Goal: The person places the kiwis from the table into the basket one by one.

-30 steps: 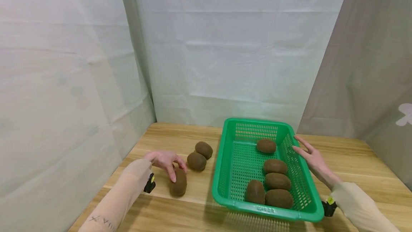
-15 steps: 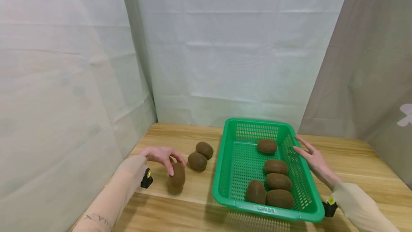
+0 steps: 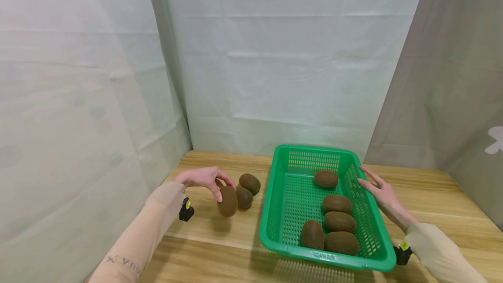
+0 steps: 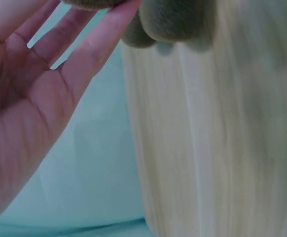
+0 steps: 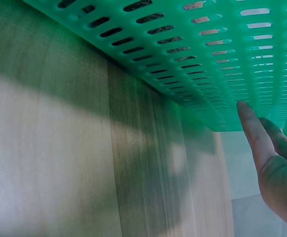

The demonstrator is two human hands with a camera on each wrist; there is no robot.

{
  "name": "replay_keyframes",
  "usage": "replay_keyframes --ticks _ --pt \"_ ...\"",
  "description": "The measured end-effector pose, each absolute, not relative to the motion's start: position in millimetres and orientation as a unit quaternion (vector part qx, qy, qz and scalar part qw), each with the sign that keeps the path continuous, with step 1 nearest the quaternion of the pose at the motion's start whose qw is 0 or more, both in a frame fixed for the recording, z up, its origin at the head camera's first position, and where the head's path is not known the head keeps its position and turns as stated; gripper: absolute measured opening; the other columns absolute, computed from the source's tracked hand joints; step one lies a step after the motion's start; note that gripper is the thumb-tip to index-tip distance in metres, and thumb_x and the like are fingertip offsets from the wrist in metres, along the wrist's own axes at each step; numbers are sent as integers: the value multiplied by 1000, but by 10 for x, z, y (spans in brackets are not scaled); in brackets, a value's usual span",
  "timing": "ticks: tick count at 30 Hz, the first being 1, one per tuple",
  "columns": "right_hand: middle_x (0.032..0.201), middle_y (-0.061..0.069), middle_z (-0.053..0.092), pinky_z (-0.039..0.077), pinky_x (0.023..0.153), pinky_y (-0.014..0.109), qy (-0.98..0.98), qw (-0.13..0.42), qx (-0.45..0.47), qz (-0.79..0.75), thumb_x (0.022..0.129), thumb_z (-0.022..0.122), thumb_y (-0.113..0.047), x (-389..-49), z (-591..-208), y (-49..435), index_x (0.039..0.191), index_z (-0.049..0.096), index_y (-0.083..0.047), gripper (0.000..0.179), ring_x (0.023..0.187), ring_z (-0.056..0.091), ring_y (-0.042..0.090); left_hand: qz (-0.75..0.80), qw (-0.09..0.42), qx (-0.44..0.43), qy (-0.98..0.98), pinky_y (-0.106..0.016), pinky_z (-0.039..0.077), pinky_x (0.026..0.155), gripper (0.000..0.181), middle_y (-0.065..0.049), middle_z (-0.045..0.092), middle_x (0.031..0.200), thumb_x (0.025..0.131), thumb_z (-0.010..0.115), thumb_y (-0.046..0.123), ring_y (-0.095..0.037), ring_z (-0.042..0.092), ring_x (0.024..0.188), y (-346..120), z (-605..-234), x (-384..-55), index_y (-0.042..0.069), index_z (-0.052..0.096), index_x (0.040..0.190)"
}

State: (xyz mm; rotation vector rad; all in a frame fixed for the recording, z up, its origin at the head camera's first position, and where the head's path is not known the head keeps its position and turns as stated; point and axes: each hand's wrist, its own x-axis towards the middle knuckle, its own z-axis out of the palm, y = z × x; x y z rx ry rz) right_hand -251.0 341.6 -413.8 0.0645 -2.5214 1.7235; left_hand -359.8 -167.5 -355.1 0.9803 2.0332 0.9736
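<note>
My left hand (image 3: 204, 179) pinches a brown kiwi (image 3: 228, 202) between thumb and fingers, held a little above the table. Only the lower edge of that kiwi (image 4: 91, 4) shows in the left wrist view, at the fingertips. Just beyond it are two more kiwis, the nearer kiwi (image 3: 245, 197) partly hidden behind the held one and the farther kiwi (image 3: 249, 183) lying against it. My right hand (image 3: 383, 193) rests against the right side of a green plastic basket (image 3: 268, 200), fingers extended at its rim. In the right wrist view a digit (image 5: 254, 131) touches the slotted outer wall.
Inside the basket, several kiwis lie mostly along the right and front, with one kiwi (image 3: 326, 179) apart near the back. The wooden table (image 3: 204, 239) is bounded by a pale sheet on the left (image 3: 98, 99) and another behind (image 3: 275, 77).
My left hand has lifted the kiwi off the table and carried it right and away from me, toward the two loose kiwis. My right hand and the basket have stayed put.
</note>
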Motion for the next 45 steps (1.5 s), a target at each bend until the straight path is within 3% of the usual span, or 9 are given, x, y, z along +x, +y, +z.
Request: replay_keyframes --ticks 5,12,19,27,35,45 --pt "145 23 10 38 85 51 -826 43 27 561 94 48 -38 -2505 -4145 3430 146 17 -14 64 119 29 47 383 321 376 780 -36 45 83 49 -8 53 121 73 75 9 -26 56 98 -1545 -3439 -3612 2 59 118" --pt "145 23 11 41 83 46 -829 49 27 556 94 48 -38 -2512 -4141 3433 145 18 -14 64 118 31 46 377 295 407 778 -37 44 84 43 -3 55 120 75 74 9 -25 53 102 -1336 -3256 -3639 9 61 116" --pt "145 23 9 33 88 56 -823 44 35 565 94 48 -37 -2513 -4152 3427 145 17 -13 65 121 26 47 372 295 419 774 -38 45 82 43 -1 56 117 75 74 10 -25 52 103 -1118 -3169 -3611 11 61 117" --pt "144 25 12 40 82 46 -825 44 33 563 94 48 -37 -2506 -4140 3416 145 17 -12 65 119 30 45 367 276 458 761 -36 39 89 46 3 57 117 75 75 13 -20 49 107 -813 -3114 -3628 10 61 119" --pt "144 24 10 37 85 52 -827 45 34 560 94 47 -37 -2510 -4149 3431 145 17 -12 65 120 28 47 370 275 485 743 -33 40 89 44 3 54 121 74 75 13 -19 48 108 -496 -3062 -3601 15 63 116" --pt "145 23 8 31 88 60 -827 47 30 560 94 48 -37 -2485 -4137 3421 146 16 -12 66 121 24 48 342 281 533 721 -27 36 92 45 3 56 119 75 74 8 -8 43 113 -70 -3074 -3629 7 60 118"
